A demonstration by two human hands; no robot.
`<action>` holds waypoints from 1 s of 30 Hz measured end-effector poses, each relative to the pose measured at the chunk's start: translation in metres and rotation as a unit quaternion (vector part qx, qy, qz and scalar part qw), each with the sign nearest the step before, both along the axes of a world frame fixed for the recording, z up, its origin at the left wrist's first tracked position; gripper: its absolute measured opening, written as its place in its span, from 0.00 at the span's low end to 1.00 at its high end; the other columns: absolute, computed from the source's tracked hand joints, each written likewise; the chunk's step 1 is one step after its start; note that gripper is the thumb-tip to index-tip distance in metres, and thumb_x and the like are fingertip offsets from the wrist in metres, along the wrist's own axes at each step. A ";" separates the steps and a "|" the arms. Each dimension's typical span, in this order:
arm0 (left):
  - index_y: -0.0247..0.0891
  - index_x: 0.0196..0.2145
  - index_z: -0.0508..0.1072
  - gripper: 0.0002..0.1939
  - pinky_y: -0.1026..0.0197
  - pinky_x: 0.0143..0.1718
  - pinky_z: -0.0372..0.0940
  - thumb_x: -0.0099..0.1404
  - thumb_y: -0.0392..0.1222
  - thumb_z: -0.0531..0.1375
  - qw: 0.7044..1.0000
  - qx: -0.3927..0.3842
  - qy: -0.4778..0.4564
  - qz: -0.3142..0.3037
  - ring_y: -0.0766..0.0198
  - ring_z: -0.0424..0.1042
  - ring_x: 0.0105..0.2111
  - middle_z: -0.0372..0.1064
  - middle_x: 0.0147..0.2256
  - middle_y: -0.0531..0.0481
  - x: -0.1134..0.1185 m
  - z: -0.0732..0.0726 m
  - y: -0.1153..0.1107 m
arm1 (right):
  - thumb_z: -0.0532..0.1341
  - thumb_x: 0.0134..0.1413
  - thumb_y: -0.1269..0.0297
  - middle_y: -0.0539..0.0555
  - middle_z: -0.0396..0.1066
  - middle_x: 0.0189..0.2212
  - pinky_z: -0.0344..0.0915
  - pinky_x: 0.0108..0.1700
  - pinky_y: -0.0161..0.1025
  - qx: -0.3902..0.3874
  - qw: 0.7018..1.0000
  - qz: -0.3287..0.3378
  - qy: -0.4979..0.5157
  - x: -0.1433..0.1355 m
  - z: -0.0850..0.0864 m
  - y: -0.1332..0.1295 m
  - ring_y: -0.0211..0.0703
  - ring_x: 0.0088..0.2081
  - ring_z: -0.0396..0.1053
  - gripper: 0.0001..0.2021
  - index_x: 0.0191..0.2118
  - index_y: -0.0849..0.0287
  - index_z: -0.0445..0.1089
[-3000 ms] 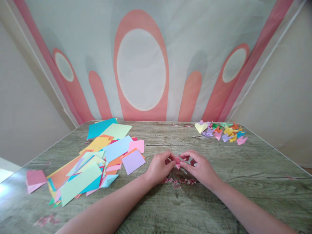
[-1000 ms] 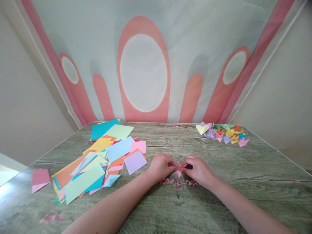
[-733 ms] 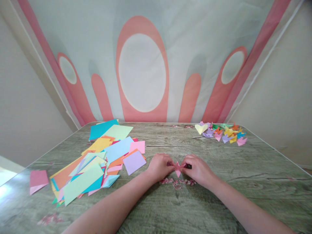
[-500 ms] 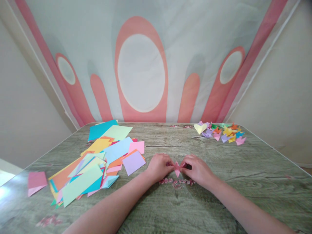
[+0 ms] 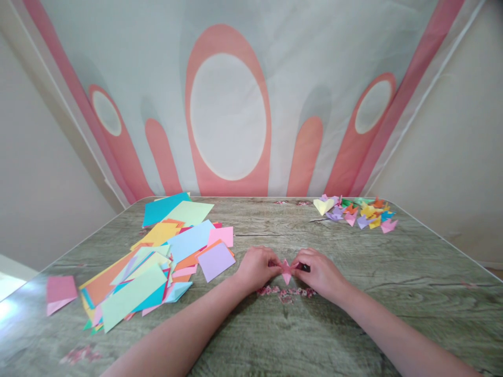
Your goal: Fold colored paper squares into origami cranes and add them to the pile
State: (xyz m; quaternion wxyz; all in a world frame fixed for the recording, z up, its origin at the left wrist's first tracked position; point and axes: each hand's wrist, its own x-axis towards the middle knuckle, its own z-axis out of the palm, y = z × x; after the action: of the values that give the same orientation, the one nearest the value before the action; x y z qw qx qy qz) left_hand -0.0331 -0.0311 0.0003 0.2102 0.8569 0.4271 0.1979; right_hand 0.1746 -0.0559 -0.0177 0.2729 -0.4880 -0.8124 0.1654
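Note:
A small folded pink paper (image 5: 286,272) is held between my two hands above the middle of the wooden table (image 5: 267,335). My left hand (image 5: 259,267) pinches its left side between thumb and fingers. On its right side, my right hand (image 5: 316,272) grips it the same way. The paper comes to a point at top and bottom. Its finer folds are too small to make out. Just below it, a printed pink flower pattern (image 5: 286,296) shows on the table surface.
Loose coloured papers (image 5: 133,298) lie heaped on the left, with a purple square (image 5: 216,261) at their right edge. A pink folded sheet (image 5: 62,294) sits farther left. Several small folded pieces (image 5: 365,212) and a yellow heart (image 5: 323,206) are at the back right.

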 end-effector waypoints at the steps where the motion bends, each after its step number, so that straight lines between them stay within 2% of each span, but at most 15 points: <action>1: 0.41 0.28 0.78 0.06 0.65 0.35 0.59 0.57 0.44 0.63 1.000 -0.001 0.000 0.000 0.64 0.70 0.31 0.74 0.28 0.53 0.000 0.001 0.000 | 0.65 0.51 0.61 0.49 0.71 0.27 0.60 0.36 0.38 0.002 1.000 -0.001 0.001 0.000 0.000 0.000 0.43 0.34 0.67 0.04 0.29 0.54 0.74; 10: 0.40 0.27 0.78 0.04 0.65 0.35 0.59 0.56 0.41 0.63 1.000 -0.004 -0.001 0.002 0.64 0.69 0.31 0.74 0.28 0.53 0.000 0.003 -0.002 | 0.65 0.52 0.61 0.49 0.70 0.26 0.60 0.37 0.38 0.006 1.000 -0.004 0.008 -0.002 0.000 -0.004 0.43 0.34 0.67 0.05 0.28 0.54 0.74; 14: 0.41 0.32 0.78 0.06 0.65 0.36 0.59 0.54 0.41 0.65 1.000 -0.009 -0.008 -0.008 0.64 0.69 0.32 0.73 0.28 0.54 -0.004 0.001 0.000 | 0.64 0.52 0.58 0.50 0.71 0.27 0.61 0.37 0.39 0.001 1.000 -0.006 0.017 -0.001 0.001 -0.003 0.43 0.34 0.68 0.06 0.30 0.53 0.75; 19: 0.42 0.35 0.78 0.10 0.66 0.37 0.59 0.52 0.38 0.65 0.998 -0.041 -0.038 -0.021 0.66 0.68 0.31 0.72 0.28 0.55 -0.010 -0.001 0.004 | 0.65 0.50 0.55 0.50 0.73 0.28 0.63 0.37 0.38 -0.011 0.999 -0.002 0.030 -0.001 0.004 -0.004 0.43 0.34 0.69 0.08 0.32 0.53 0.75; 23: 0.40 0.37 0.77 0.11 0.67 0.33 0.60 0.53 0.38 0.64 0.992 -0.097 -0.073 -0.019 0.67 0.68 0.30 0.71 0.28 0.55 -0.012 0.002 0.004 | 0.66 0.49 0.57 0.49 0.73 0.28 0.63 0.37 0.38 -0.016 0.999 -0.003 0.037 0.000 0.006 -0.005 0.42 0.34 0.69 0.08 0.34 0.53 0.75; 26: 0.38 0.36 0.75 0.09 0.68 0.32 0.61 0.55 0.37 0.60 0.986 -0.112 -0.124 0.013 0.68 0.68 0.29 0.71 0.28 0.55 -0.012 0.004 0.005 | 0.66 0.49 0.60 0.49 0.73 0.29 0.63 0.38 0.38 -0.012 0.999 -0.007 0.041 -0.002 0.007 -0.006 0.43 0.34 0.69 0.07 0.35 0.53 0.74; 30: 0.35 0.34 0.72 0.07 0.68 0.32 0.62 0.58 0.36 0.56 0.979 -0.077 -0.172 0.085 0.68 0.68 0.29 0.70 0.29 0.53 -0.011 0.003 0.009 | 0.66 0.49 0.61 0.50 0.73 0.30 0.62 0.40 0.39 -0.002 0.999 -0.013 0.043 -0.008 0.006 -0.006 0.44 0.36 0.69 0.06 0.35 0.53 0.74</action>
State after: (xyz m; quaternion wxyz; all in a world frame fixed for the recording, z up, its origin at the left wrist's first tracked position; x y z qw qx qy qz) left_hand -0.0445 -0.0226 0.0030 0.3279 0.7523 0.4694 0.3260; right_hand 0.1670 -0.0621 -0.0120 0.3088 -0.4913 -0.7933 0.1841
